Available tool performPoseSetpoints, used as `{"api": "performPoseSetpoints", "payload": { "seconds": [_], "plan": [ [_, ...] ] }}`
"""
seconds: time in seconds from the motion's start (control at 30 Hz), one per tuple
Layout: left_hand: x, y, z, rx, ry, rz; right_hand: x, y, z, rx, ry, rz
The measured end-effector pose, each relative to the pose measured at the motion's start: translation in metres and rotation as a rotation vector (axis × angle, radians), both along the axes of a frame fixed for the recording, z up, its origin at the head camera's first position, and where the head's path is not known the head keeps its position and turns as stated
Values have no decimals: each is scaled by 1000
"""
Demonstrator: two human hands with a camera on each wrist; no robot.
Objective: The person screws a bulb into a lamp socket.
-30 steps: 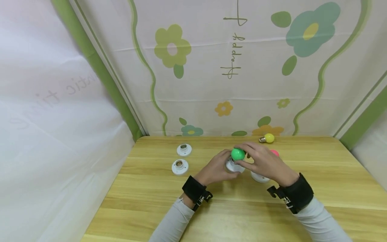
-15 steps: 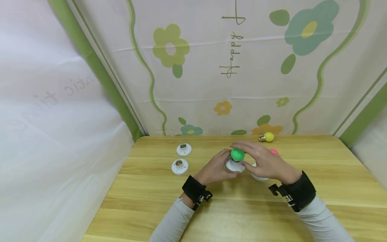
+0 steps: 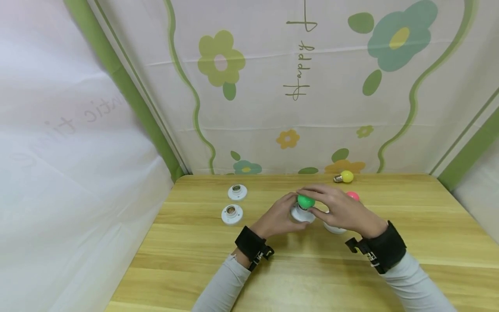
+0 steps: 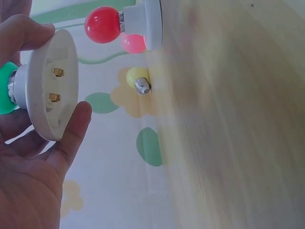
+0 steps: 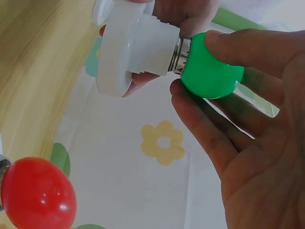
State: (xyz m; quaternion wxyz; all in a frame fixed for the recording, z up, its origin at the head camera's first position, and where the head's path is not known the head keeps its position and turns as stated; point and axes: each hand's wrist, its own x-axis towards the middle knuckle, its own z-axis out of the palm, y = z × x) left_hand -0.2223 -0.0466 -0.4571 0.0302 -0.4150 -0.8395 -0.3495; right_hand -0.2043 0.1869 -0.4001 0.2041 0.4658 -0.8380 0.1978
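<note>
From far off, I look through the cameras at the green bulb (image 3: 306,201). It sits on top of the middle holder (image 3: 302,215), which is up off the table (image 3: 300,277), since the left wrist view shows its underside. My right hand (image 3: 343,210) pinches the bulb with thumb and fingers. My left hand (image 3: 278,216) grips the holder's rim.

A bit of the bulb's shiny metal neck (image 5: 180,55) shows, so I think it is only partway in. The step looks like screwing, but I can't tell whether in or out. I think the next move needs the left hand steady while the right one twists.

Counting from the green bulb, the red holder (image 4: 136,21) is near 4 o'clock, with a red bulb (image 4: 102,25) in it. At 9 o'clock, the far holder (image 3: 237,192) and near holder (image 3: 231,215) show bare metal holes. A yellow bulb (image 3: 347,176) lies at 2 o'clock. A pink bulb (image 3: 352,196) is at 3; its bottom is hidden.
</note>
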Motion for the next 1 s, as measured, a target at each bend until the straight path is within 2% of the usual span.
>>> {"api": "performPoseSetpoints", "payload": {
  "seconds": [0.27, 0.6, 0.73, 0.87, 1.0],
  "plan": [
    [3, 1, 4, -18, 19, 16, 0, -2, 0, -19, -9, -45],
    [3, 2, 1, -11, 31, 16, 1, -3, -4, -5, -16, -75],
    [4, 2, 1, -4, 15, 18, 2, -3, -4, -1, -43, -84],
    [4, 1, 2, 4, -13, 25, 3, -2, -5, -7, -63, -67],
    [4, 0, 2, 8, -22, 27, 2, -1, -5, -23, -40, -34]
  ]
}}
